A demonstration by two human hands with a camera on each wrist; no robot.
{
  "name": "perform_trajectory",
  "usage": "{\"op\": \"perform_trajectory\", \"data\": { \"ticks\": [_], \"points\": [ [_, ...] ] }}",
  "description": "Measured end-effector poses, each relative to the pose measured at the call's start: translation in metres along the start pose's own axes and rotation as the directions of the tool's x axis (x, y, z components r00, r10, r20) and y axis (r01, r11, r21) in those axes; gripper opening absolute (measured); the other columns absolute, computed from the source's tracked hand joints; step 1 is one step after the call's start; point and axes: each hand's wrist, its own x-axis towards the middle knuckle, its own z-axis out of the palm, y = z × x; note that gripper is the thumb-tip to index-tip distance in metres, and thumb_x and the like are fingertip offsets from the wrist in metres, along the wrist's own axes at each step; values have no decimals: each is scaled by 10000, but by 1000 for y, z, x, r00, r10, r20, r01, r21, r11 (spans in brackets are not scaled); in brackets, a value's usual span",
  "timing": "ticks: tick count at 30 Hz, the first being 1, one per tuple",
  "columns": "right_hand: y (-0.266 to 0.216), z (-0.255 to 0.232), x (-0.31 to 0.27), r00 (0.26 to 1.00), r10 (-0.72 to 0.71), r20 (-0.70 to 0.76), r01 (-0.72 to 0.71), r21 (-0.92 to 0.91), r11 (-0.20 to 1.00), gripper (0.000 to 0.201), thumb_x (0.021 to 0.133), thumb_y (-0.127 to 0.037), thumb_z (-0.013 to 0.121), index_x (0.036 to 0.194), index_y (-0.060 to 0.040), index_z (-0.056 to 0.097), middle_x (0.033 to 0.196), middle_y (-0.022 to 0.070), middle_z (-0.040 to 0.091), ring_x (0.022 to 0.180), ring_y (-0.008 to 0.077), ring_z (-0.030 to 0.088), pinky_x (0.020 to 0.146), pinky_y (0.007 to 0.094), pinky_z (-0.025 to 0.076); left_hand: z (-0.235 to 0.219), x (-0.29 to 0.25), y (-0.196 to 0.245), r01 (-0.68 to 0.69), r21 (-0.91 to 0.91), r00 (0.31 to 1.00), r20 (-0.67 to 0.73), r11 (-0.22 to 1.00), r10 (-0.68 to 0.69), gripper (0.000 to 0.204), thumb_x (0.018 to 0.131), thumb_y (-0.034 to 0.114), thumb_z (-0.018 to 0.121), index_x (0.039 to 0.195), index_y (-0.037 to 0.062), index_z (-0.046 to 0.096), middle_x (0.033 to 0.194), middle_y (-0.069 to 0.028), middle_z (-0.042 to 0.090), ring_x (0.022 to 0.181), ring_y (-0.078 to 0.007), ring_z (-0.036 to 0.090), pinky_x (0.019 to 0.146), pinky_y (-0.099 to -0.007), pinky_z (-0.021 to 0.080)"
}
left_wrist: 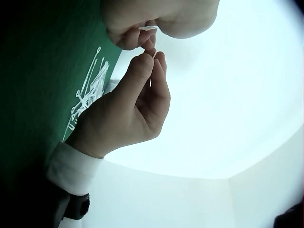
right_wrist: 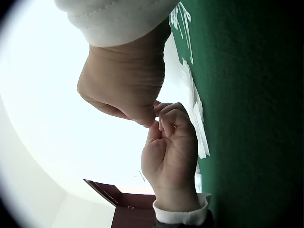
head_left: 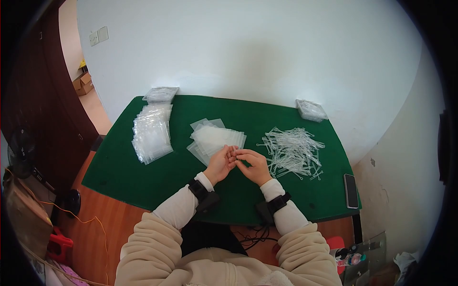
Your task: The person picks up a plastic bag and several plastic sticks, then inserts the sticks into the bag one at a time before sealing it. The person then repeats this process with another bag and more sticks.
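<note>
In the head view my left hand [head_left: 219, 165] and right hand [head_left: 254, 167] meet fingertip to fingertip over the near side of the bag pile. A thin whitish piece [left_wrist: 147, 28] shows within the curled fingers of my left hand in the left wrist view. My right hand [left_wrist: 128, 102] pinches a thin pale edge between thumb and fingers there. What kind of thing it is, I cannot tell; the fingers cover most of it. Just beyond the hands lie flat clear plastic bags [head_left: 210, 138], loosely fanned. Right of them is a heap of thin clear sticks with looped ends [head_left: 293, 152].
A long overlapping row of clear bags [head_left: 152, 131] lies at left on the green table [head_left: 119, 176], with a stacked bundle [head_left: 161, 94] behind it. Another clear packet [head_left: 311, 110] sits at the back right by the wall. A phone [head_left: 350, 190] lies at the right edge.
</note>
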Motion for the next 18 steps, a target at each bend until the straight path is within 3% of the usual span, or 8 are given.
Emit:
{"op": "perform_trajectory", "data": {
  "ticks": [3,6,10,15,18],
  "points": [
    [0,-1,0,999,-4,44,4,1,1000,139,695,-14,677,822,-31,625,927,97,641,808,223,640,689,289,520,3,0,-1,-20,43,1000,9,999,19,326,968,285,288,1068,36,474,892,-55,532,781,-123,512,646,-231,407],
    [-1,0,-1,997,7,80,-6,-17,1000,131,696,-16,678,815,-32,625,928,93,641,807,225,639,687,290,521,11,-4,1,-37,34,994,-98,999,41,309,967,276,292,1044,46,483,812,-19,525,677,-95,490,556,-218,385],
    [1,3,-2,993,-41,112,44,-19,999,125,691,-30,688,798,-35,623,923,81,641,803,227,637,679,288,520,18,-7,4,-44,4,991,-125,999,44,295,964,274,300,1024,57,492,853,-25,538,718,-110,506,590,-235,398],
    [2,5,-3,992,-43,121,48,-44,998,129,679,-46,698,782,-41,620,914,68,640,798,225,634,670,283,517,9,-4,2,-43,38,993,-105,998,46,289,962,270,301,1012,64,496,882,-31,543,757,-130,516,635,-263,416],
    [5,6,-4,991,-51,121,58,-52,997,132,674,-50,701,776,-44,618,911,63,640,796,223,633,668,283,516,1,0,0,-68,99,998,-8,993,69,290,962,270,300,1001,68,505,890,-34,542,787,-145,517,680,-280,422]
  ]
}}
